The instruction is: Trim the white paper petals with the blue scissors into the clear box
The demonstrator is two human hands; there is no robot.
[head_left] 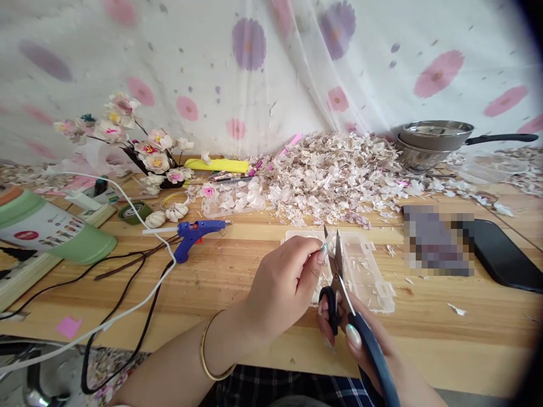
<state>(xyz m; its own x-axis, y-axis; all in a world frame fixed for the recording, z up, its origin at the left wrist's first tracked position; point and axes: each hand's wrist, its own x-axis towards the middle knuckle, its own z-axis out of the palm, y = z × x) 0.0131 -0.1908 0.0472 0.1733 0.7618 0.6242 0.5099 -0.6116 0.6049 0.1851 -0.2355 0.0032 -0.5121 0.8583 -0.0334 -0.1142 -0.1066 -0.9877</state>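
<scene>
My right hand (360, 333) grips dark-handled scissors (337, 265), with the blades spread and pointing away from me. My left hand (284, 277) is closed in a pinch beside the blades. A small whitish petal (330, 247) shows at its fingertips, between the scissor blades, mostly hidden by the fingers. Beneath both hands lies an open clear plastic box (369, 282) with pale scraps in it. Farther back, a large heap of dry whitish petals and scraps (335, 175) covers the table. A clear tray (233, 212) of white petals sits left of that heap.
To the left are a blue glue gun (190, 234) with cords, a green cup (55, 226) on its side and a vase of artificial flowers (155, 161). On the right, a black phone (507, 254) lies near a blurred-out item (436, 240). Metal pans (432, 138) stand behind.
</scene>
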